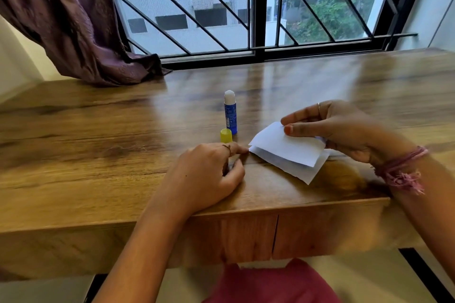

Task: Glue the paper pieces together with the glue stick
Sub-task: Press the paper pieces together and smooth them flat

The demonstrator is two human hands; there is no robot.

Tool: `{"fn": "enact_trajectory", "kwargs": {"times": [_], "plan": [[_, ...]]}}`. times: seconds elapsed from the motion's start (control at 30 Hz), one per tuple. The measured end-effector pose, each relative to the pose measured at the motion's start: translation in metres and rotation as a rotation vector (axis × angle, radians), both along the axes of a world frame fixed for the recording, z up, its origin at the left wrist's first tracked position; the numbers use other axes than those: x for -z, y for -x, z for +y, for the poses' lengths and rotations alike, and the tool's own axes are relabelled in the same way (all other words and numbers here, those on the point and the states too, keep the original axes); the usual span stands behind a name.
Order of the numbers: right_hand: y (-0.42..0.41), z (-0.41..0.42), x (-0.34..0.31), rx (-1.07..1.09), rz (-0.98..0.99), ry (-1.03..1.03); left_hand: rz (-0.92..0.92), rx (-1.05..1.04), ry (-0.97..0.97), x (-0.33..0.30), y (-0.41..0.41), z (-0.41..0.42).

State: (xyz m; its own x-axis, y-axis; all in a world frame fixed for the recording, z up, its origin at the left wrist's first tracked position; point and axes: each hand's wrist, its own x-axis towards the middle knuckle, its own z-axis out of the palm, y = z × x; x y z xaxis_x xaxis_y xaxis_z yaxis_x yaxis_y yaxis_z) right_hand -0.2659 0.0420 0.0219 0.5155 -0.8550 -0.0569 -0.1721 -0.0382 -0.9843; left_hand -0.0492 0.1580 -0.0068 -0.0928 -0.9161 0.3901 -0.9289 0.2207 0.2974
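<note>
Two white paper pieces (288,151) lie stacked over each other, slightly off-set, on the wooden table (98,145). My right hand (337,128) pinches their far right edge with thumb and fingers, lifting the top piece a little. My left hand (209,174) rests on the table just left of the papers, fingers curled, index tip near the paper corner; something small and pale may be under its fingers. The blue glue stick (230,113) stands upright and uncapped behind my left hand, white glue showing on top. Its yellow cap (226,136) stands next to it.
The table's front edge runs close below my hands. A purple curtain (81,32) drapes onto the table at the back left. A barred window (258,7) runs along the far side.
</note>
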Motion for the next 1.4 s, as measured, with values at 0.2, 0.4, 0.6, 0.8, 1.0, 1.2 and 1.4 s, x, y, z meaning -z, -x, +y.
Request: {"fn": "enact_trajectory", "kwargs": {"times": [0.2,0.4,0.6,0.8,1.0,1.2,1.4], "plan": [[-0.0021,0.0042,-0.0001,0.023,0.073,0.058,0.016,-0.001,0.001,-0.0005,0.0006,0.0002],[-0.0041,0.0062,-0.0001,0.027,0.106,0.087,0.012,-0.005,0.006,-0.0011,0.0011,0.0010],[-0.0058,0.0065,0.0004,0.037,0.161,0.132,0.010,-0.018,0.003,0.0005,0.0005,0.0003],[-0.0052,0.0058,0.0010,0.039,0.178,0.148,0.006,-0.022,0.006,0.0008,0.0003,0.0007],[-0.0052,0.0059,0.0020,0.041,0.192,0.147,0.009,-0.012,-0.008,0.0001,-0.0001,0.0016],[-0.0044,0.0058,0.0016,0.034,0.189,0.139,-0.001,-0.014,-0.018,0.0011,-0.0006,0.0011],[-0.0026,0.0037,0.0032,0.011,0.190,0.154,-0.005,-0.031,-0.012,0.0015,-0.0001,0.0014]]}}
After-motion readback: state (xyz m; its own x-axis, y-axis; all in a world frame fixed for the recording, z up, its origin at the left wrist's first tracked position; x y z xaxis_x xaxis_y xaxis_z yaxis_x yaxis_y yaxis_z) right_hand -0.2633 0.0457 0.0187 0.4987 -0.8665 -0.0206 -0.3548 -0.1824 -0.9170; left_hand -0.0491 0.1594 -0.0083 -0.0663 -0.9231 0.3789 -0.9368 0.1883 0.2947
